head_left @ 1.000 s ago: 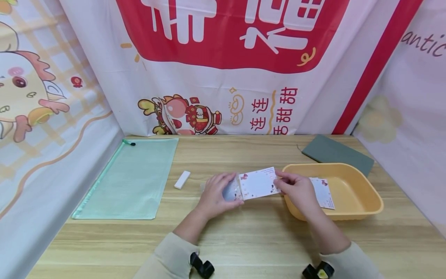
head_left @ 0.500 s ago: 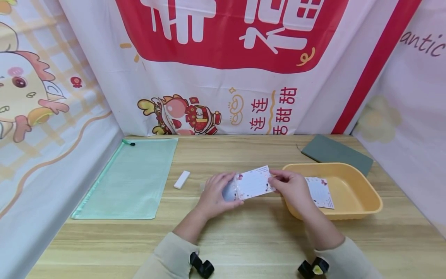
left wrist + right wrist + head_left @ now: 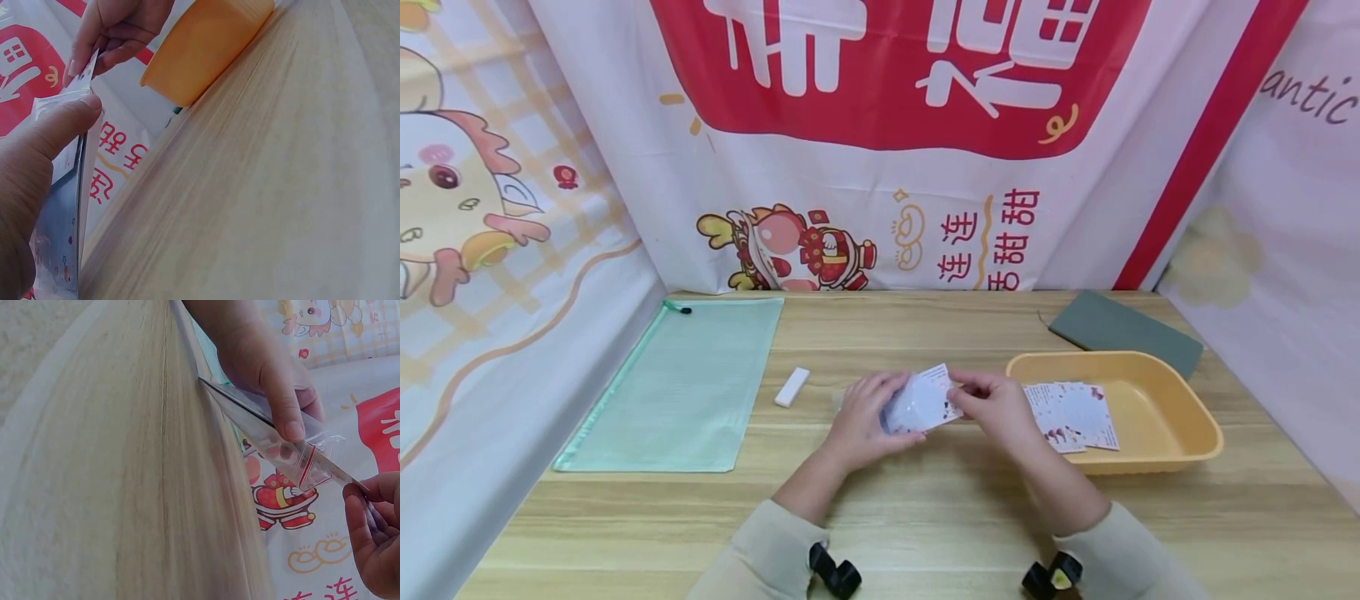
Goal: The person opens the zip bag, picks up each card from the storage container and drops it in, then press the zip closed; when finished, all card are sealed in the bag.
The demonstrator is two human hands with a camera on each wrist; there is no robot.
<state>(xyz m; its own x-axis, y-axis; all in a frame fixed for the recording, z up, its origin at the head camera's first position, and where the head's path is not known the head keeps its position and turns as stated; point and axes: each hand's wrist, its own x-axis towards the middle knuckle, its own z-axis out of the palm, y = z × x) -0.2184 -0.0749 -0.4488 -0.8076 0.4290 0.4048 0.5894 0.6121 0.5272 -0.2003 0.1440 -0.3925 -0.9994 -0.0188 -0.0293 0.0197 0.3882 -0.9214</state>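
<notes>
My left hand (image 3: 859, 425) grips a clear zip bag (image 3: 281, 456) with a red strip near its mouth. Its thumb lies along one side, and a dark-edged flat stack shows inside the bag. Between the thumb and fingers of my right hand (image 3: 1000, 410), the right end of a white printed card (image 3: 953, 407) is pinched. The card's other end is inside the bag's mouth. To the right, several similar white cards (image 3: 1075, 408) lie overlapping in a yellow plastic basin (image 3: 1187, 454), partly hidden by the right wrist.
A pale green mesh zip pouch (image 3: 677, 392) lies flat on the left of the wooden table (image 3: 925, 525). Beside it is a small white block (image 3: 792, 387). A dark green notebook (image 3: 1127, 329) lies behind the basin. Printed cloth walls (image 3: 880, 183) surround the back and sides.
My right hand has moved left, sliding the card deeper into the bag, so less of it shows outside. More of the cards in the basin is uncovered. The left hand stays in place.
</notes>
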